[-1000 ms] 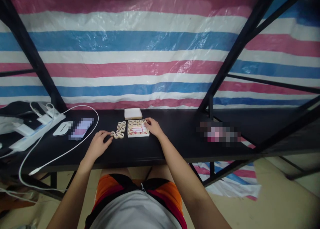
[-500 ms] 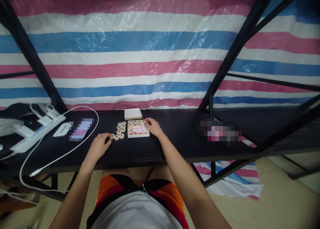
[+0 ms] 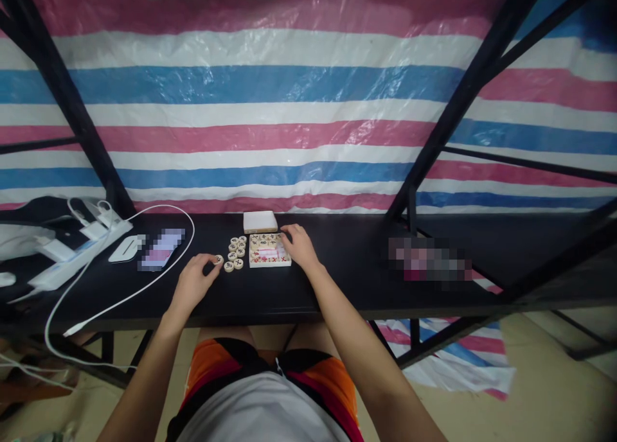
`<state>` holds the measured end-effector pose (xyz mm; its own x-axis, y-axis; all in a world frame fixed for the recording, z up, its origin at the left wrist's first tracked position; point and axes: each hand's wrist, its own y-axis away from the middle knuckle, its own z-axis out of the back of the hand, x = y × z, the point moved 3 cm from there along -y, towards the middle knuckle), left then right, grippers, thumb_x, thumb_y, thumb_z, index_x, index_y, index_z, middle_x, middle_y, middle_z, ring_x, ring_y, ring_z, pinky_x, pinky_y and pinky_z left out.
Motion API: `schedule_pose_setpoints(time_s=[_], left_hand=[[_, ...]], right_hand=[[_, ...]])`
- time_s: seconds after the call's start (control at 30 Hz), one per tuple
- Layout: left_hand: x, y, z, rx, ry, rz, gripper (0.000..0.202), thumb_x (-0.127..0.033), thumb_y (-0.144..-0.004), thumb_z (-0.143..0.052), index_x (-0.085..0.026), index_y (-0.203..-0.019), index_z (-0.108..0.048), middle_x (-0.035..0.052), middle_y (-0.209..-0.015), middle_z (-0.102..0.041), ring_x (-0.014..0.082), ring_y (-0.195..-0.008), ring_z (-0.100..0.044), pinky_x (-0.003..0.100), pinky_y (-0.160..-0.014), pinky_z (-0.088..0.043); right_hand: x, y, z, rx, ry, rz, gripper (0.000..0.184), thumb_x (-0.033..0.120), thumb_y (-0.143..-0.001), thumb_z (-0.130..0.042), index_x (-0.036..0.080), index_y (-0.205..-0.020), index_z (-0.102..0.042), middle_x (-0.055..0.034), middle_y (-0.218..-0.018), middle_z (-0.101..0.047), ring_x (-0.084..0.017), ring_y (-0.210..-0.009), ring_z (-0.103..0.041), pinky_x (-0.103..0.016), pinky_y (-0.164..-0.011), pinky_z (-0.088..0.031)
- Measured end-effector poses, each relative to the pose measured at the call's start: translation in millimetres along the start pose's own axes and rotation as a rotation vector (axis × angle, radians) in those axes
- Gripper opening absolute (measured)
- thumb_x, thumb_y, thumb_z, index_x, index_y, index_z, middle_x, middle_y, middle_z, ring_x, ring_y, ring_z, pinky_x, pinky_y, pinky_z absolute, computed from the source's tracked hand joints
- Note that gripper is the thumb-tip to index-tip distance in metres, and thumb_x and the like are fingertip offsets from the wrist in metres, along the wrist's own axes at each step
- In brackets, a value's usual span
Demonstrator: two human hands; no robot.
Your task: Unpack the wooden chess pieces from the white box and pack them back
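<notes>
Your left hand [image 3: 195,281] lies on the black bench [image 3: 347,288] to the left of the tray [image 3: 270,265]. Its grip, thumb and forefinger, is closed on one round piece [image 3: 218,259]. That piece sits at the left edge of the loose pieces [image 3: 236,252], farthest from the tray. It is too small to tell whether it is lifted off the bench or only pinched where it lies.

Your right hand [image 3: 299,248] is at the tray's right side. Its fingers reach onto the far right corner, and the grip is slack and spread, holding nothing.

The tray is a shallow pale box with rows of round pieces in it, some marked in red and some in dark. The loose pieces stand just beside its left wall in a small cluster. A flat white lid [image 3: 260,221] lies just behind the tray, close to the striped tarp [image 3: 289,108].

Well to the left of the tray, past the loose pieces, lie a blurred phone [image 3: 161,249], a white mouse [image 3: 123,249] and a power strip [image 3: 72,259]. A white cable [image 3: 144,288] loops across the bench there. Well to the right of the tray lies a blurred thing [image 3: 427,259] that you cannot make out.
</notes>
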<state>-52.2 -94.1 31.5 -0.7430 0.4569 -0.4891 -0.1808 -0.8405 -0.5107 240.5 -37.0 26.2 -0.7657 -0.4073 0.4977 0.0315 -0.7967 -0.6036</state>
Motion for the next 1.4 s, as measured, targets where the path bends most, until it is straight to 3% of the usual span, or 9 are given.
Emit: schedule_pose_setpoints(time_s=[0.13,0.23,0.4,0.57,0.77,0.87,0.97,1.07,1.4], left_hand=[[-28,1,-19.1,0.051,0.220,-0.014,0.021,-0.041,-0.085,-0.055,-0.021,-0.085,-0.061,0.0027,-0.087,-0.066,0.0174,-0.081,-0.060,0.030,-0.079,-0.048],[-50,-7,-39.4,0.132,0.322,-0.035,0.022,-0.042,-0.083,-0.057,-0.020,-0.083,-0.062,0.0020,-0.082,-0.065,0.0160,-0.077,-0.060,0.029,-0.076,-0.049],[-59,-31,-64.1,0.211,0.567,0.044,0.025,-0.043,-0.076,-0.063,-0.019,-0.080,-0.061,0.0027,-0.083,-0.066,0.0167,-0.077,-0.062,0.030,-0.075,-0.051],[-61,-48,-77.7,0.306,0.715,0.069,0.028,-0.043,-0.073,-0.066,-0.017,-0.083,-0.061,0.0031,-0.083,-0.068,0.0179,-0.076,-0.065,0.033,-0.077,-0.052],[-61,-54,-62.4,0.287,0.480,-0.119,0.033,-0.040,-0.083,-0.056,-0.018,-0.107,-0.063,0.0097,-0.115,-0.063,0.0202,-0.096,-0.062,0.034,-0.085,-0.050],[-37,-46,-42.3,0.185,0.209,-0.179,0.029,-0.036,-0.088,-0.049,-0.020,-0.107,-0.064,0.0088,-0.114,-0.061,0.0215,-0.107,-0.057,0.037,-0.097,-0.043],[-9,-34,-30.4,0.134,0.039,-0.111,0.028,-0.035,-0.089,-0.046,-0.020,-0.103,-0.065,0.0082,-0.104,-0.063,0.0230,-0.102,-0.056,0.039,-0.097,-0.042],[2,-27,-31.2,0.138,-0.011,-0.081,0.026,-0.035,-0.088,-0.048,-0.020,-0.099,-0.066,0.0078,-0.101,-0.064,0.0240,-0.099,-0.056,0.040,-0.094,-0.044],[-3,-24,-40.0,0.242,-0.017,-0.118,0.029,-0.040,-0.082,-0.056,-0.021,-0.101,-0.068,0.0074,-0.105,-0.061,0.0241,-0.100,-0.056,0.039,-0.095,-0.044]], right_hand=[[41,19,11,0.104,-0.055,0.318,0.026,0.026,-0.089,-0.047,0.022,-0.110,-0.061,-0.0090,-0.106,-0.062,-0.022,-0.101,-0.055,-0.039,-0.096,-0.043],[58,35,16,0.142,-0.090,0.421,0.028,0.027,-0.087,-0.051,0.021,-0.113,-0.060,-0.0103,-0.110,-0.060,-0.022,-0.107,-0.055,-0.040,-0.098,-0.044],[61,43,13,0.212,-0.120,0.437,0.024,0.024,-0.089,-0.047,0.024,-0.109,-0.060,-0.0081,-0.106,-0.062,-0.021,-0.104,-0.057,-0.040,-0.096,-0.045],[51,38,12,0.136,-0.163,0.370,0.019,0.025,-0.090,-0.047,0.023,-0.105,-0.059,-0.0084,-0.106,-0.062,-0.020,-0.104,-0.056,-0.037,-0.095,-0.045],[31,30,12,0.051,-0.145,0.176,0.015,0.028,-0.088,-0.048,0.022,-0.096,-0.059,-0.0067,-0.097,-0.063,-0.020,-0.098,-0.056,-0.035,-0.092,-0.044],[11,26,12,-0.023,-0.070,0.008,0.013,0.026,-0.083,-0.049,0.021,-0.091,-0.059,-0.0057,-0.089,-0.061,-0.020,-0.086,-0.055,-0.034,-0.085,-0.044],[-7,24,8,-0.031,-0.029,-0.092,0.010,0.026,-0.079,-0.052,0.021,-0.085,-0.058,-0.0036,-0.083,-0.059,-0.018,-0.076,-0.052,-0.032,-0.078,-0.043],[-16,24,2,0.020,-0.040,-0.112,0.007,0.025,-0.077,-0.054,0.022,-0.082,-0.057,-0.0017,-0.080,-0.058,-0.017,-0.073,-0.052,-0.031,-0.075,-0.042],[-17,23,-7,0.094,-0.030,-0.081,0.007,0.022,-0.079,-0.055,0.021,-0.085,-0.059,-0.0035,-0.087,-0.058,-0.018,-0.081,-0.053,-0.032,-0.081,-0.042]])
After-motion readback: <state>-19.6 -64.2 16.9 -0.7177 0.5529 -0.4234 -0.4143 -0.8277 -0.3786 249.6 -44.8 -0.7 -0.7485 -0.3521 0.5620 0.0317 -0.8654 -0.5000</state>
